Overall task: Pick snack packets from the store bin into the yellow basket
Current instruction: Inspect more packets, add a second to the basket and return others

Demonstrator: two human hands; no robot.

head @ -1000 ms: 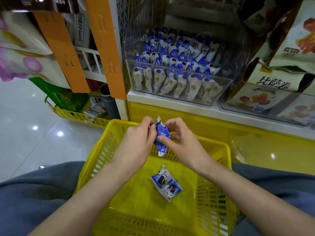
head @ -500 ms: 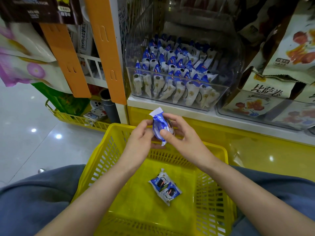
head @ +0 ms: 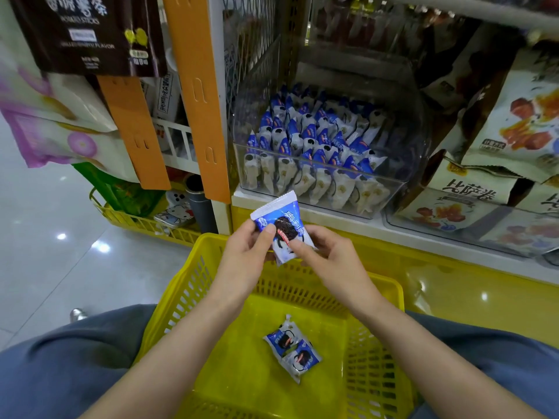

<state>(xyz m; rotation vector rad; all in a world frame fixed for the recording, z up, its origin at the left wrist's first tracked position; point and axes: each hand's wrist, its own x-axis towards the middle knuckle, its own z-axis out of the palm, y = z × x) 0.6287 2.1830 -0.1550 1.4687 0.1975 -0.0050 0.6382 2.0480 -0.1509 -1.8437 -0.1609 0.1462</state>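
A blue and white snack packet (head: 281, 220) is held face up above the far rim of the yellow basket (head: 187, 291). My left hand (head: 246, 255) pinches its left edge and my right hand (head: 328, 258) pinches its lower right side. Two more packets (head: 292, 347) of the same kind lie side by side on the basket floor. The clear store bin (head: 393, 189) on the shelf ahead holds several rows of these packets (head: 314, 149).
Larger snack bags (head: 472, 192) fill a clear bin to the right. Orange hanging strips (head: 199, 95) and hanging bags (head: 87, 34) are at left. A second yellow basket (head: 136, 220) sits on the tiled floor at left. My lap is under the basket.
Both hands have lifted the packet a little and turned it from edge-on and twisted to flat, with its printed front facing me. The two packets in the basket have not moved.
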